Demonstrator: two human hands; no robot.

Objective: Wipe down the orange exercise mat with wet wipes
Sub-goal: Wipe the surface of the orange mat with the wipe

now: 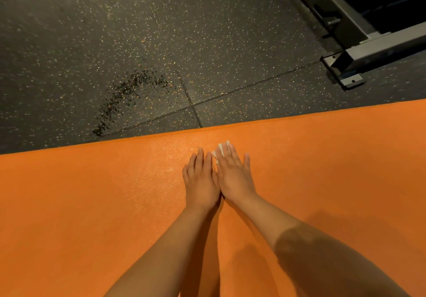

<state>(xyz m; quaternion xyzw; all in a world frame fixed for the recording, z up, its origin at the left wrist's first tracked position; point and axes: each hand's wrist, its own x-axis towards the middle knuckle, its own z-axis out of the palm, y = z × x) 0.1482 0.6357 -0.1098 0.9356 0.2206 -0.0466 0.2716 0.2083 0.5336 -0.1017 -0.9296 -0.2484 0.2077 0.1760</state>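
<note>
The orange exercise mat [92, 193] fills the lower half of the view, its far edge running diagonally across the middle. My right hand [232, 174] lies flat, palm down, pressing a white wet wipe [221, 150] onto the mat near that far edge; only a bit of wipe shows beyond and between the fingers. My left hand [201, 179] lies flat beside it, touching it, fingers together on the mat, nothing visible beneath it. The mat surface left of the hands glistens as if damp.
Beyond the mat is dark speckled rubber flooring [115, 31] with a dark wet-looking patch [129, 94]. A grey metal equipment frame [359, 50] with a bolted foot plate stands at the upper right, close to the mat's far edge.
</note>
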